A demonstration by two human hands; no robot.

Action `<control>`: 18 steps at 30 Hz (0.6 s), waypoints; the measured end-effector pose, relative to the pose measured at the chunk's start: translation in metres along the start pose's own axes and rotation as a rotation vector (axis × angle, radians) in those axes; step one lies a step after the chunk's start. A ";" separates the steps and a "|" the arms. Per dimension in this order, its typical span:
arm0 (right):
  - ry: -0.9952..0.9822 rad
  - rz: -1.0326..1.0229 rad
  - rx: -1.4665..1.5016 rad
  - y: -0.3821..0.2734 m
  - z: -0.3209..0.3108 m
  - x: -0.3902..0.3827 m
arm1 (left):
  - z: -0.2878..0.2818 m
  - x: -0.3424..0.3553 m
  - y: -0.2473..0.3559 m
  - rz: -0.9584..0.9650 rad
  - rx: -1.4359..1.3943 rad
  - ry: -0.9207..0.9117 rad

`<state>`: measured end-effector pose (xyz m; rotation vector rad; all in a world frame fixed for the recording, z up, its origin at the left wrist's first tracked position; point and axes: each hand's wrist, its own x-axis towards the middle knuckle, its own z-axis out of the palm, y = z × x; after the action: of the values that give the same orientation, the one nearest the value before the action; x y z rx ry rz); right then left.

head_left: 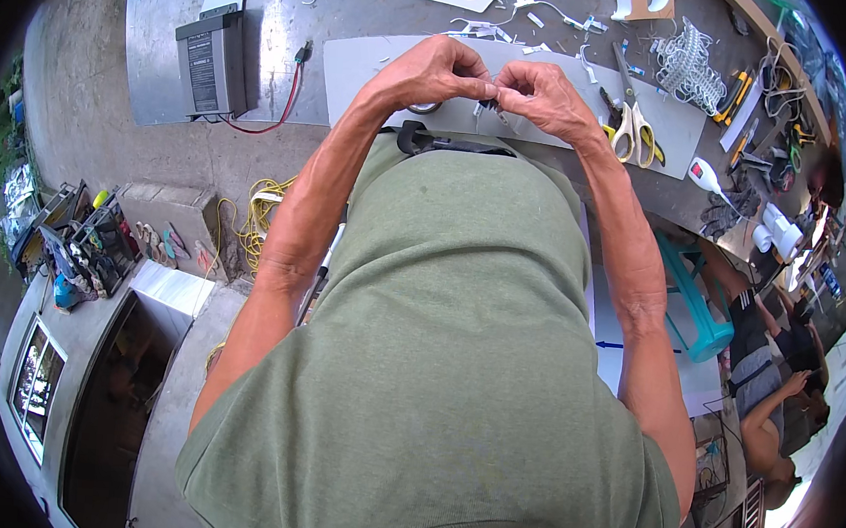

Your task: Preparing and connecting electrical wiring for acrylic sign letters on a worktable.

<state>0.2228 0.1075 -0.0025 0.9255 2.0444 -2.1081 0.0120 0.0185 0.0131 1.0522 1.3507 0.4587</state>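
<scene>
My left hand (446, 72) and my right hand (544, 98) meet fingertip to fingertip in front of my body, over the near edge of a pale sheet (358, 71). Both are pinched closed on something small, with dark and thin pale bits showing below the fingers; its kind is hidden. A round roll (422, 108), partly covered by my left wrist, lies beside that hand. Scissors with cream handles (625, 133) rest just right of my right hand. Small white modules on wires (479, 30) are scattered beyond my hands.
On the metal table, a grey power supply box (209, 65) with a red-black cable (289, 98) stands left. A tangled white wire bundle (690, 67) and yellow-black cutters (737, 95) lie right. A teal stool (699, 308) and another person (775, 426) are at lower right.
</scene>
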 end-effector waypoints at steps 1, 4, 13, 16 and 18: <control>0.004 -0.029 -0.116 -0.003 -0.001 -0.001 | 0.001 0.000 -0.001 0.000 0.000 0.000; 0.027 -0.049 -0.139 -0.007 0.001 -0.004 | 0.003 -0.001 -0.003 0.072 -0.024 0.028; 0.034 0.003 0.235 -0.004 -0.002 -0.014 | 0.006 -0.002 -0.005 0.010 -0.269 0.028; 0.094 -0.004 0.223 -0.003 0.000 -0.014 | 0.004 -0.001 -0.005 -0.026 -0.256 0.055; 0.112 -0.033 0.154 -0.004 0.000 -0.015 | 0.004 0.000 -0.005 -0.040 -0.278 0.053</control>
<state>0.2336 0.1030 0.0077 1.0600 1.9821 -2.3081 0.0146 0.0142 0.0088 0.7876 1.3084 0.6288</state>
